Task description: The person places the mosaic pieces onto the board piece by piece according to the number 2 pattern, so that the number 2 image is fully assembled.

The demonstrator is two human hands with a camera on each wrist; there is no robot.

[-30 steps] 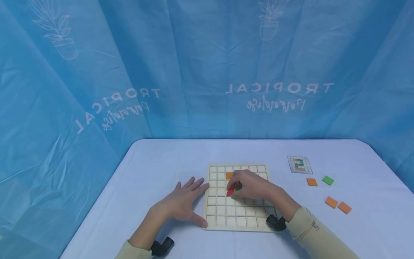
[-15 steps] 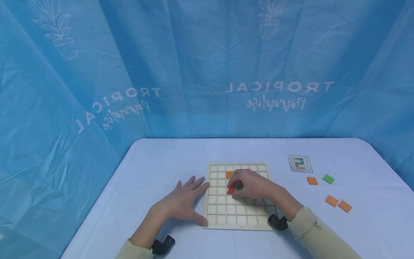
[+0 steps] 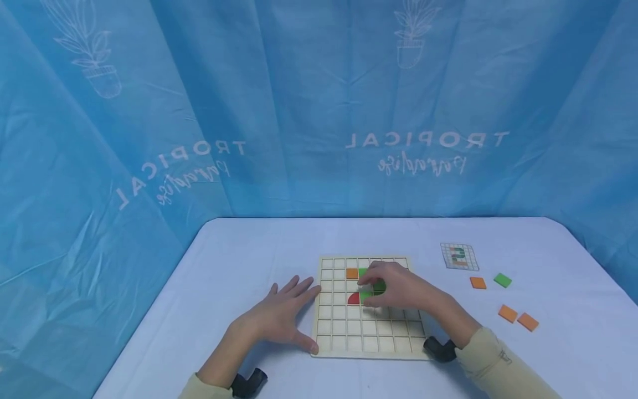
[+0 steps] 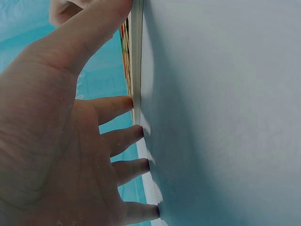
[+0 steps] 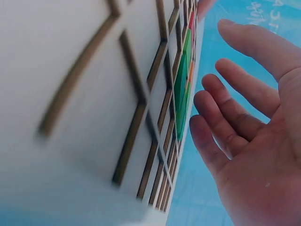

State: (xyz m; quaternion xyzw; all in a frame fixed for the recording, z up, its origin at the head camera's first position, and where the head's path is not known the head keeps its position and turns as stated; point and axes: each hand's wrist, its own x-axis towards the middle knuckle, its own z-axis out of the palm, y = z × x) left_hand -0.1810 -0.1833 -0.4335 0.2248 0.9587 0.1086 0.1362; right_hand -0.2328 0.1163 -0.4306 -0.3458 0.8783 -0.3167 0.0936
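Observation:
A pale wooden grid board [image 3: 349, 328] lies on the white table. My left hand [image 3: 280, 313] is spread flat at its left side, thumb and index fingertip touching the board's edge. Over the board hovers my right hand [image 3: 399, 285], thumb and fingers parted with nothing between them, as the right wrist view also shows. Below and beside it, a red rounded tile [image 3: 354, 298], an orange square tile [image 3: 351, 274] and green tiles [image 3: 366, 296] sit in the grid's cells. The right hand's fingers partly cover the green tiles.
Right of the board lie a small pattern card [image 3: 459, 256] with a printed grid, a loose green tile [image 3: 502, 280], and orange tiles [image 3: 478, 283], two of them side by side nearer the front [image 3: 508, 313]. A blue curtain [image 3: 299, 111] hangs behind the table.
My right hand has opened its fingers and drawn slightly right, off the red and green tiles, so more green shows. The left hand stays in place. The head view has tipped slightly.

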